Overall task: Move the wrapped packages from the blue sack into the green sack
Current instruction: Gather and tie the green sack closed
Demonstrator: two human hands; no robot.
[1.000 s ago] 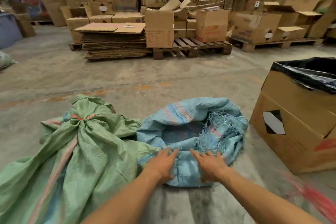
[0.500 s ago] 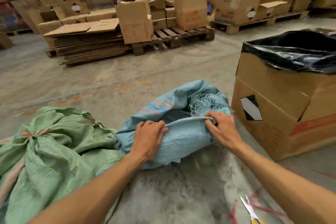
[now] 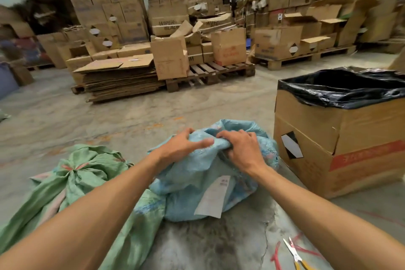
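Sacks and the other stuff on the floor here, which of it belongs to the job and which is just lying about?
Job:
blue sack, gripped at its bunched top by the left hand and right hand
green sack, tied shut beside it

Lying about:
lined box
scissors
pallet with cartons
flattened cardboard

Two forearms enter from the lower edge, both bare from near the elbow to the wrist. The left hand (image 3: pixel 183 148) and right hand (image 3: pixel 243 149) are ungloved. No sleeve edge shows in view.
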